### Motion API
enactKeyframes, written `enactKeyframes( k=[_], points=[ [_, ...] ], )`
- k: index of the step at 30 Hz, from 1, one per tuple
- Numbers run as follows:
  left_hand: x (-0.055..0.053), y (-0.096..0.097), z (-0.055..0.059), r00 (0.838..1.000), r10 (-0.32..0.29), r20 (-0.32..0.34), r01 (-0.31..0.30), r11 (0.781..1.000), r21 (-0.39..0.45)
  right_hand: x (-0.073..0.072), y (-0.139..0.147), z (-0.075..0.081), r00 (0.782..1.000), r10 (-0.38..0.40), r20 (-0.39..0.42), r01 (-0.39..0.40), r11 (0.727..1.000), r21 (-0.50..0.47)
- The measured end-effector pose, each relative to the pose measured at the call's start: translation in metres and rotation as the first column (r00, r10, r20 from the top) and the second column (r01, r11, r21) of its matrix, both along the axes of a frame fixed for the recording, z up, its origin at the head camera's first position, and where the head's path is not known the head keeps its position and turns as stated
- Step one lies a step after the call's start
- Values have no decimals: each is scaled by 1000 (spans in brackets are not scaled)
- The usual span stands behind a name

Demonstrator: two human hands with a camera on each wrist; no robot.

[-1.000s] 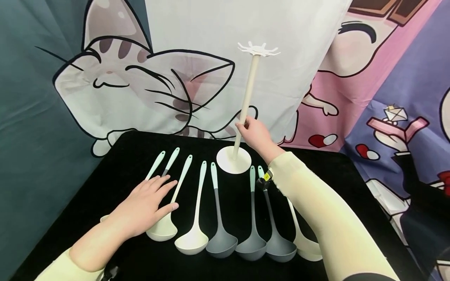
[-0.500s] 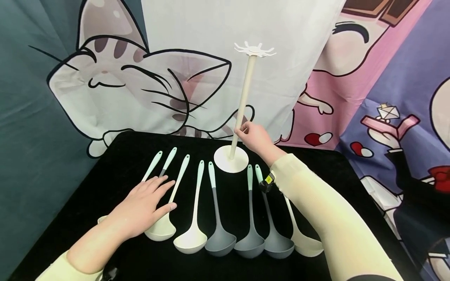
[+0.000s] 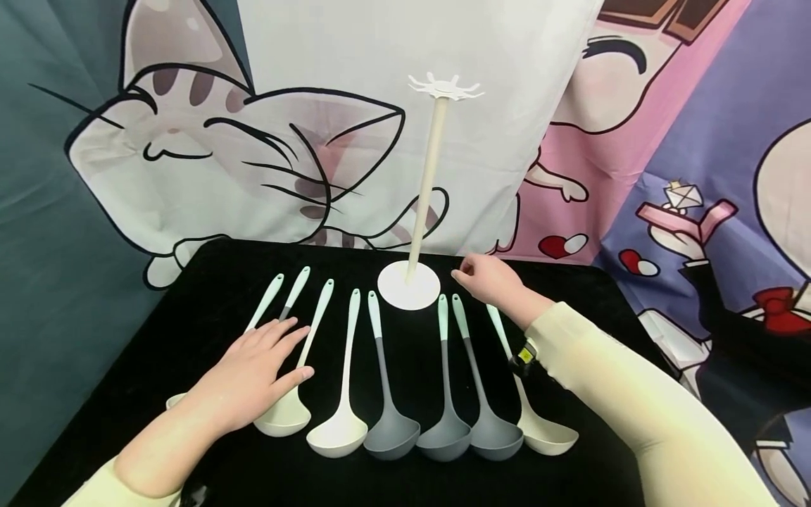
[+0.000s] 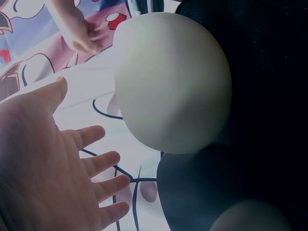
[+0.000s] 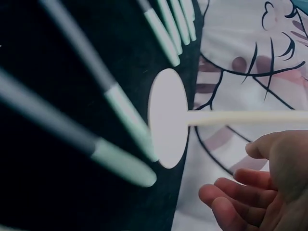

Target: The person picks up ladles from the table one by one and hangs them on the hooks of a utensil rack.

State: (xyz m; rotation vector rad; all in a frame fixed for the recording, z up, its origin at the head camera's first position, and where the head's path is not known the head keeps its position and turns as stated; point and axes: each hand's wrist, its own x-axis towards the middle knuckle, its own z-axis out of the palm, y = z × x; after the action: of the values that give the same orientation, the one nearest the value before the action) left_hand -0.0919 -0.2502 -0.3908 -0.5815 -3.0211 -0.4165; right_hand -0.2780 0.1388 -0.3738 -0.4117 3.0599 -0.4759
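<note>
A cream stand (image 3: pixel 425 183) with a round white base (image 3: pixel 408 297) and a crown of small hooks stands upright at the back of the table. My right hand (image 3: pixel 493 280) is to the right of its base, apart from the pole, fingers loosely curled around nothing. In the right wrist view a gap shows between that hand (image 5: pixel 264 192) and the pole (image 5: pixel 240 117). My left hand (image 3: pixel 250 377), fingers spread, hovers over the leftmost ladles, hiding parts of them. Near it lies a white ladle (image 3: pixel 342 433); its palm (image 4: pixel 48 168) faces a pale ladle bowl (image 4: pixel 173 82) in the left wrist view.
Several ladles with mint handles lie in a fan on the black cloth (image 3: pixel 253 472). Among them are a grey ladle (image 3: pixel 393 433) in the middle and a cream ladle (image 3: pixel 546 435) at the right end. A cartoon-print curtain (image 3: pixel 507 70) hangs close behind the table.
My right hand has let go of the stand's pole and moved right and down, away from it. The left hand stays in place over the ladles. The head view has shifted slightly.
</note>
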Motion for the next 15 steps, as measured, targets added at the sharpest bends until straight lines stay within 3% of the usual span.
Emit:
enactKeyframes(
  k=[6,15],
  points=[
    [0,4,2,1000,-6,2,6,1000,11,22,35,-8,996,2,84,-7,998,61],
    [-1,8,0,1000,-1,16,0,1000,19,56,72,-19,970,-38,241,-1,987,158]
  ],
)
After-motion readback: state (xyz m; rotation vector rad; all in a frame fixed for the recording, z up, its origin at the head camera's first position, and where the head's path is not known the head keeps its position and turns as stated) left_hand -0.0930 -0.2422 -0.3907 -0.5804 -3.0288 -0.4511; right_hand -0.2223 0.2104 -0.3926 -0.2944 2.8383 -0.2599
